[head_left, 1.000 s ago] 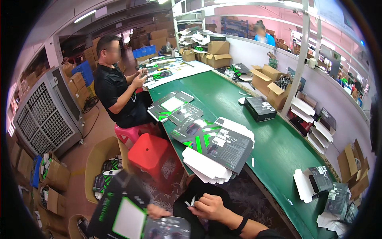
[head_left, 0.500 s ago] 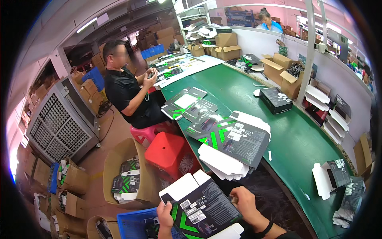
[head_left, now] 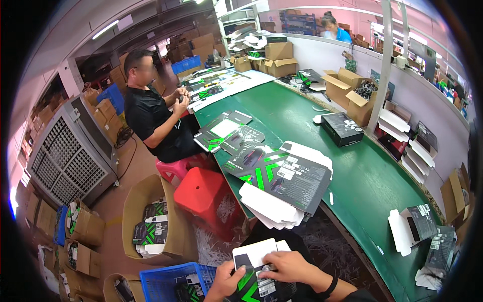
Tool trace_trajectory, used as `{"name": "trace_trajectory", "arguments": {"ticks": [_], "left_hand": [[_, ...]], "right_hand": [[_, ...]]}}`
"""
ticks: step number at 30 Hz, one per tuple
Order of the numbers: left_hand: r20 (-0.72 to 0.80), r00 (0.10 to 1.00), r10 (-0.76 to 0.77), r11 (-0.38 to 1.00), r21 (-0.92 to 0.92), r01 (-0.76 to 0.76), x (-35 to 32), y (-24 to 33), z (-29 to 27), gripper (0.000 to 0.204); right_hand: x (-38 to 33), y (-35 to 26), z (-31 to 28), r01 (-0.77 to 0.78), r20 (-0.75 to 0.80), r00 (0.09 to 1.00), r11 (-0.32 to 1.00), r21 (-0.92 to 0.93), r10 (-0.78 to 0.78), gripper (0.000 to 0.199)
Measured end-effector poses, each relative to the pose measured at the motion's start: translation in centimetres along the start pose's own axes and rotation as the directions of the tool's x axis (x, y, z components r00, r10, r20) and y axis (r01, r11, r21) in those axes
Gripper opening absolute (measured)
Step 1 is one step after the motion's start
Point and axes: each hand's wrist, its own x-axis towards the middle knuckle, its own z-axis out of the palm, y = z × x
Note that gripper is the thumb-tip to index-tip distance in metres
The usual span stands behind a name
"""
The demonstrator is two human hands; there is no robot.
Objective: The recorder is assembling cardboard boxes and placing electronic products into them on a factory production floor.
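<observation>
A black carton (head_left: 266, 288) with green stripes and white flaps lies in front of me at the lower edge of the view, beside the table. Its left side is gripped by my left hand (head_left: 226, 280), thumb on the printed face. My right hand (head_left: 291, 267) is closed over the upper part, fingers pressing at the base of the white flap. The carton's lower end falls outside the picture. Just beyond my hands, a stack of similar flattened cartons (head_left: 301, 182) overhangs the near edge of the green table (head_left: 282, 108).
Left of me are a blue basket (head_left: 168, 275), a large cardboard box (head_left: 179, 232) with cartons in it, and a red stool (head_left: 201, 190). A person in black (head_left: 151, 108) sits at the table's far left. A closed black box (head_left: 342, 128) stands toward the wall.
My right hand has moved from the carton's right edge to its white flap at the top. The carton has come lower and now shows less of its face.
</observation>
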Motion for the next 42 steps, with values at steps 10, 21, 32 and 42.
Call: {"name": "trace_trajectory", "arguments": {"ticks": [10, 21, 32, 42], "left_hand": [[-0.284, 0.945, -0.163, 0.641, -0.758, -0.117, -2.6, -4.0, -6.2, 0.046], [-0.206, 0.958, -0.199, 0.978, 0.028, 0.209, -6.5, 1.8, 6.7, 0.105], [-0.428, 0.804, -0.414, 0.897, -0.344, 0.278, -5.9, 4.2, 0.4, 0.043], [-0.244, 0.909, -0.339, 0.856, -0.480, 0.191, -5.2, 0.4, 2.3, 0.056]], "right_hand": [[-2.1, 1.7, 0.8, -0.163, -0.064, 0.986, 0.960, -0.228, 0.152, 0.057], [0.3, -4.3, 3.2, 0.277, -0.270, 0.921, 0.960, -0.048, -0.279, 0.027], [-1.1, -0.4, 0.8, -0.008, -0.560, 0.816, 0.971, 0.239, 0.144, 0.043], [-4.7, 4.4, 5.8, -0.259, 0.262, 0.961, -0.035, 0.965, 0.091, 0.050]]}}
